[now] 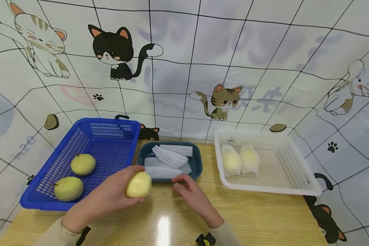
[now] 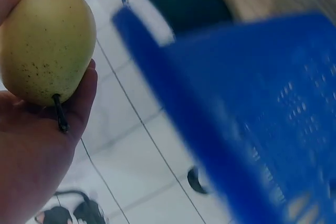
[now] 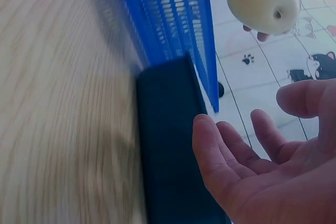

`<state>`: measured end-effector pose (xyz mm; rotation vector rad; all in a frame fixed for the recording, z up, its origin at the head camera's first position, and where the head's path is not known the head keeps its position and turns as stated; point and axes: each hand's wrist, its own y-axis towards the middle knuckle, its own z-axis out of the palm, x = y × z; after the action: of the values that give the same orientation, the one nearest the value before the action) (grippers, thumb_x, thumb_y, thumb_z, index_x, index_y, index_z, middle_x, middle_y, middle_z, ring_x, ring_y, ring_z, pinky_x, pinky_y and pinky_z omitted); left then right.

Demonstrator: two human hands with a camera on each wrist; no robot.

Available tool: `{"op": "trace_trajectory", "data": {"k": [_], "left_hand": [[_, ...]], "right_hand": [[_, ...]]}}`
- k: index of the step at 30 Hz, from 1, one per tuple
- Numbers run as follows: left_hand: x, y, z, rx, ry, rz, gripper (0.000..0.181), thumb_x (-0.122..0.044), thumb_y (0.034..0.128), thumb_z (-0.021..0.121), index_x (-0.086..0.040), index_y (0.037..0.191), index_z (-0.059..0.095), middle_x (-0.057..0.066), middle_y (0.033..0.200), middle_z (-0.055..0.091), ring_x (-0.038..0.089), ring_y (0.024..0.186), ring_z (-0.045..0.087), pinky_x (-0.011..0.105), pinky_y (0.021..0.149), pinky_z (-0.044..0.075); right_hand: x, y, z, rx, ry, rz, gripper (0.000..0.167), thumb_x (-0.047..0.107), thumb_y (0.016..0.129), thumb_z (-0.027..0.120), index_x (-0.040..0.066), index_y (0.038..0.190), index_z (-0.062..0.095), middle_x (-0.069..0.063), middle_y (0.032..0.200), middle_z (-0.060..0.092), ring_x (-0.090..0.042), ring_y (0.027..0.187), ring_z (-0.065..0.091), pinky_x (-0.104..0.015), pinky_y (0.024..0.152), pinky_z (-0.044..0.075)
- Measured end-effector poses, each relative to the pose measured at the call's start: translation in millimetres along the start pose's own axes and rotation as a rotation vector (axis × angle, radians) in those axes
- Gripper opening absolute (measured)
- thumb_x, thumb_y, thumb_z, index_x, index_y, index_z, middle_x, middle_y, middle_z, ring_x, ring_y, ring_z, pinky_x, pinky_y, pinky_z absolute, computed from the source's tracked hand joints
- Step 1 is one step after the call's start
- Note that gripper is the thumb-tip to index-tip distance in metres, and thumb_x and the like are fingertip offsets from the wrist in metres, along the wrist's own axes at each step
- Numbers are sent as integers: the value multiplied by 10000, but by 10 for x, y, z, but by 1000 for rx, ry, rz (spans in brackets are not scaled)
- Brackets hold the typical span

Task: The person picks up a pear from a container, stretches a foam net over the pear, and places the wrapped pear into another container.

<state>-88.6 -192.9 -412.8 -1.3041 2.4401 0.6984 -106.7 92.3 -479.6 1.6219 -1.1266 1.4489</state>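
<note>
Pear of a pale yellow-green sits in the grip of the left hand, its fingers curled over the far side and the thumb bracing the near side. The fruit is held up off the wooden table, by the near left corner of a dark teal tray. Its dark stem points back toward the palm, and its dimpled end faces the right hand. That hand is relaxed, with fingers loosely bent and thumb set apart from them, at the tray's near edge; whether the fingertips touch the rim I cannot tell.

Inside the tray lie several white foam net sleeves, one slanting across the others. On the left stands a blue plastic basket with slotted walls, and in its left part rest two more stemmed pears, one nearer the front than the other. To the right, a white plastic basket holds two net-wrapped pears side by side at its left end. Behind everything hangs a white gridded covering printed with cartoon cats.
</note>
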Motion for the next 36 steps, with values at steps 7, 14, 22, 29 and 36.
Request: {"op": "trace_trajectory", "data": {"k": [7, 14, 22, 29, 36], "left_hand": [[-182, 86, 372, 57, -34, 89, 736, -321, 702, 952, -119, 1297, 569, -11, 1194, 639, 120, 973, 622, 367, 802, 581], [-309, 151, 771, 204, -78, 121, 671, -380, 737, 917, -160, 1296, 617, -50, 1168, 540, 73, 918, 582, 293, 752, 555], [-281, 229, 1044, 271, 86, 276, 750, -410, 730, 926, -207, 1382, 613, -65, 1317, 602, 147, 1220, 564, 391, 1046, 491], [-273, 299, 1103, 326, 139, 414, 735, -351, 736, 927, -243, 1387, 603, -85, 1393, 593, 190, 1317, 521, 509, 1119, 428], [-276, 332, 1097, 397, 160, 429, 755, -337, 742, 924, -278, 1414, 583, -59, 1470, 555, 275, 1395, 492, 626, 1107, 405]], "right_hand": [[-49, -212, -247, -90, -101, 29, 297, 217, 1075, 558, 31, 1306, 589, -194, 1296, 640, -353, 1150, 649, -354, 898, 545], [-53, -390, -397, -167, -205, 18, 253, 224, 1080, 567, 88, 1288, 609, -170, 1380, 603, -336, 1210, 637, -333, 926, 540], [-98, -521, -467, -205, -288, -36, 246, 184, 1050, 619, 84, 1275, 619, -140, 1350, 617, -351, 1211, 627, -407, 968, 540], [-144, -541, -518, -220, -262, -12, 224, 167, 1047, 625, 126, 1267, 629, -123, 1368, 608, -346, 1224, 623, -332, 957, 541], [-166, -539, -548, -223, -281, -4, 229, 158, 1047, 620, 103, 1269, 624, -131, 1357, 610, -339, 1214, 631, -347, 952, 544]]}}
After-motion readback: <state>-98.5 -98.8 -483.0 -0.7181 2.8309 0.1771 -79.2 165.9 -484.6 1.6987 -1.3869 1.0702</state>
